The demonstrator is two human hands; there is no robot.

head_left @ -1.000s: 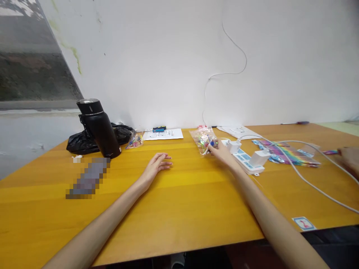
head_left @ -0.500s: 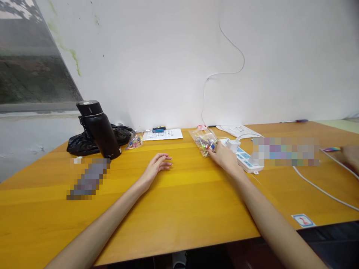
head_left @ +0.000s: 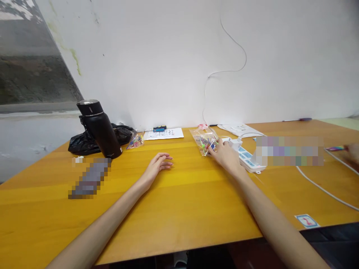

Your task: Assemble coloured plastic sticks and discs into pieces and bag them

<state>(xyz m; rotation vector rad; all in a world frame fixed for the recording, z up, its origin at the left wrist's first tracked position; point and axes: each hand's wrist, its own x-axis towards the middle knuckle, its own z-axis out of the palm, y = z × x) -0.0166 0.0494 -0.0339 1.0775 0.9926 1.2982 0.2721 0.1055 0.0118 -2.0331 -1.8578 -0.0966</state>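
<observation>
My left hand (head_left: 157, 166) lies flat on the orange wooden table (head_left: 179, 209), fingers stretched out, holding nothing. My right hand (head_left: 226, 155) reaches to the back of the table and pinches the near edge of a clear plastic bag of small coloured parts (head_left: 204, 141). Right beside that hand lies a white power strip (head_left: 245, 157) with a white plug in it.
A black flask (head_left: 99, 129) stands at the left in front of a black bag (head_left: 84, 142). A second small bag of coloured bits (head_left: 135, 141), a paper sheet (head_left: 163, 133), a white cable (head_left: 322, 188) and another person's hand (head_left: 353, 155) at the right edge are in view.
My right hand has closed in on the bag's near edge and drawn it slightly toward me. My left hand has stayed flat in place.
</observation>
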